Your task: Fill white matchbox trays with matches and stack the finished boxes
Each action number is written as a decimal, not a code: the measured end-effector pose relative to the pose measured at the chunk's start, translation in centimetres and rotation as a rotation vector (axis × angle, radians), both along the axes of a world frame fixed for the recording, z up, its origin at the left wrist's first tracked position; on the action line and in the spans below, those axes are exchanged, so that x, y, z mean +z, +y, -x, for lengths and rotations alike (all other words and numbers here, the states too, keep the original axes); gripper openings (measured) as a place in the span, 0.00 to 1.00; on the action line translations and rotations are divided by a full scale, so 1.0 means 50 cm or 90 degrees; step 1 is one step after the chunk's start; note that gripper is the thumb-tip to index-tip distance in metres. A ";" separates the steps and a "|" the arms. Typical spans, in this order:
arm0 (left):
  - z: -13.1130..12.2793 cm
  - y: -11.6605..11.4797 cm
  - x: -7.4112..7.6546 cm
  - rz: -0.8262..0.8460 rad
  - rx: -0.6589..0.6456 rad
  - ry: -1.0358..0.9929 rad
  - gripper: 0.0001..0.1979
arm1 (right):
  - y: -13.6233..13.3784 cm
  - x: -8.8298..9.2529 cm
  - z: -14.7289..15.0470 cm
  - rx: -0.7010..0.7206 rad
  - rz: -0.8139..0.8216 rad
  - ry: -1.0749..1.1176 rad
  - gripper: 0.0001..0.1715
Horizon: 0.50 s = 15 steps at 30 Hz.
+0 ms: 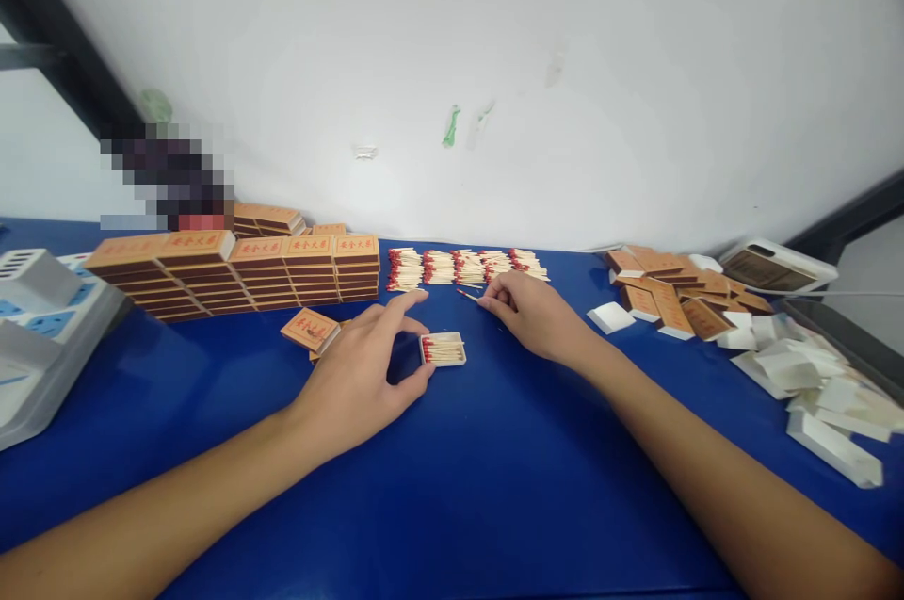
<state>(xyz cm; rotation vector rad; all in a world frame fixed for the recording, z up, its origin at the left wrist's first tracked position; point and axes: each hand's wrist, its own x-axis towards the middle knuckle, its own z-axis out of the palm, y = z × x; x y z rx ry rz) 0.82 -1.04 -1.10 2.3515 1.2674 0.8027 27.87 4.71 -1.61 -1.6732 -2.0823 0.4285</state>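
One blue table (452,506) lies before you, stacked matchboxes (303,270) standing at its far left. Your left hand (357,374) curves, thumb and fingers apart. Your right hand (526,308) pinches near five match piles (438,267). Just beside your left thumb sits a white tray (452,363) of matches (443,351); whether they touch, you cannot tell. One match (469,296) is clamped between your right thumb and forefinger.

Matches (443,351) in a tray (452,362), match rows (469,267) behind (matchbox stack (261,275) left, matchbox heap (669,303) right)
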 end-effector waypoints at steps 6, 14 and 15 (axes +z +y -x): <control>0.001 -0.001 -0.001 -0.003 0.002 -0.001 0.35 | -0.050 0.044 0.027 0.118 0.067 0.098 0.11; 0.002 0.000 -0.006 -0.011 -0.001 -0.011 0.36 | -0.088 0.046 0.066 0.232 0.029 0.075 0.05; 0.003 0.000 -0.006 -0.010 -0.003 -0.010 0.36 | -0.085 0.046 0.065 0.224 0.025 0.082 0.04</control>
